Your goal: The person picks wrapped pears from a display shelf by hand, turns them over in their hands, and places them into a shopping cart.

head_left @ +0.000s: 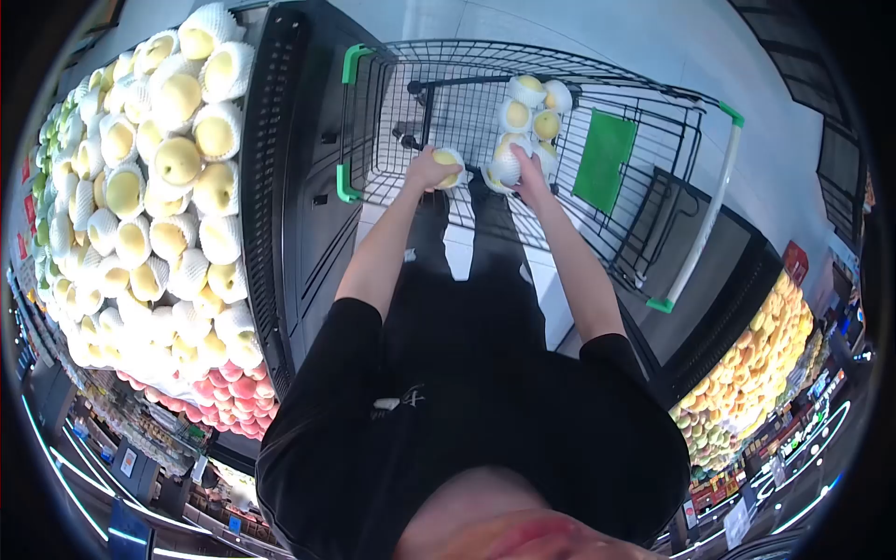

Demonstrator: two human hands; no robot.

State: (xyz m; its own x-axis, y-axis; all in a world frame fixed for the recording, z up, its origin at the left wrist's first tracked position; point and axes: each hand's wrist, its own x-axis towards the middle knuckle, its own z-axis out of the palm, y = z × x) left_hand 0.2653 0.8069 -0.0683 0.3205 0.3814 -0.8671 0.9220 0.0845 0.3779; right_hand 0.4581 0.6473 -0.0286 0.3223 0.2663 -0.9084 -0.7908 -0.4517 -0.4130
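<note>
Inside the wire shopping cart [457, 51], my left hand [429, 170] is closed around a pale yellow pear [449, 166] in a white foam net. My right hand [530, 173] grips another foam-netted pear [507, 166] at the near end of a cluster. Several more netted pears [545, 123] lie together in the cart just beyond that hand, toward its far side. A gap separates the left hand's pear from this cluster. The fingers of both hands are partly hidden by the fruit.
A large heap of netted pears [177, 161] fills a dark display stand on the left, with red fruit [229, 397] at its near end. Yellow fruit [751, 355] is piled on the right. A green panel [605, 161] and white handle [709, 224] are on the cart's right.
</note>
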